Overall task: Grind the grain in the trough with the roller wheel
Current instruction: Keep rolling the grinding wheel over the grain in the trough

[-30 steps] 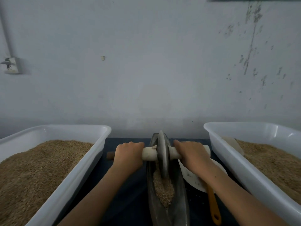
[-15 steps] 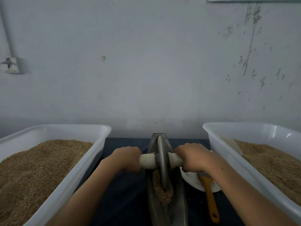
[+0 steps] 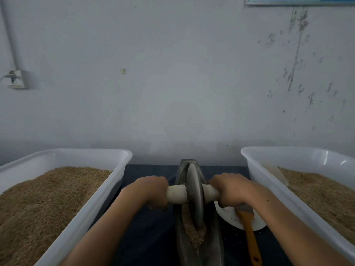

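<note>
While the left hand and right hand each grip an end of the pale axle, the roller wheel stands upright in the narrow trough on the table, its rim bedded in the grain. Grinding looks mid-stroke; next comes an even roll along the channel, wheel kept centred. Two white tubs flank the arms closely; a plate and brush lie just right.

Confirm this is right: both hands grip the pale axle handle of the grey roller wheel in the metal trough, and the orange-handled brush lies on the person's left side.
One detail is wrong. The head view shows the orange-handled brush on the person's right, resting on the white plate. The left hand and right hand do grip the pale axle handle of the grey roller wheel.
</note>
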Demonstrator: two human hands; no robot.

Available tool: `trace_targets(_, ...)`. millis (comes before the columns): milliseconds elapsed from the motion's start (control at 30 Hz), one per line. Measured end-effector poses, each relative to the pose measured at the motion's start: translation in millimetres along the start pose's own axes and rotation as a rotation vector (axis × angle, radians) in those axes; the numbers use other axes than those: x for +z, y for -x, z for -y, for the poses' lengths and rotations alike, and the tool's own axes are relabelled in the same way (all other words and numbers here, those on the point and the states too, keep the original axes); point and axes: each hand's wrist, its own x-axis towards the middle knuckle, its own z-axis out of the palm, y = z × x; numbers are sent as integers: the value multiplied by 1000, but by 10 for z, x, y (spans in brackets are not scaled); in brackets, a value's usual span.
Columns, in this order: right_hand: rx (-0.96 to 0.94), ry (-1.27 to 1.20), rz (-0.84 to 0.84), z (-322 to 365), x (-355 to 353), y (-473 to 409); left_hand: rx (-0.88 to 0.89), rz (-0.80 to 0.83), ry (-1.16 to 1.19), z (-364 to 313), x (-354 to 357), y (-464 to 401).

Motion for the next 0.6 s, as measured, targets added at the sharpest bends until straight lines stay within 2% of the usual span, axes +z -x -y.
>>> trace_targets(67, 10, -42, 91, 11, -24, 27, 25, 86, 34, -1, -4, 11)
trace_targets(133, 17, -33, 90, 24, -24, 26, 7, 61, 18, -12, -4, 18)
trace_targets(200, 29, 28, 6, 47, -10, 14, -32, -54, -36, -20, 17, 8)
trace_targets(367, 73, 88, -340, 86, 135, -31, -59, -471, -109, -37, 165, -83)
trace_targets(433, 75, 82, -403, 87, 184, -43, -56, -572, -104, -48, 208, -97)
trace_targets(500, 78, 67, -385, 81, 177, -44, -39, -572, -108, -36, 207, -104)
trace_targets(600, 69, 66, -218, 59, 86, -26, -4, -373, -109, 13, 125, -103)
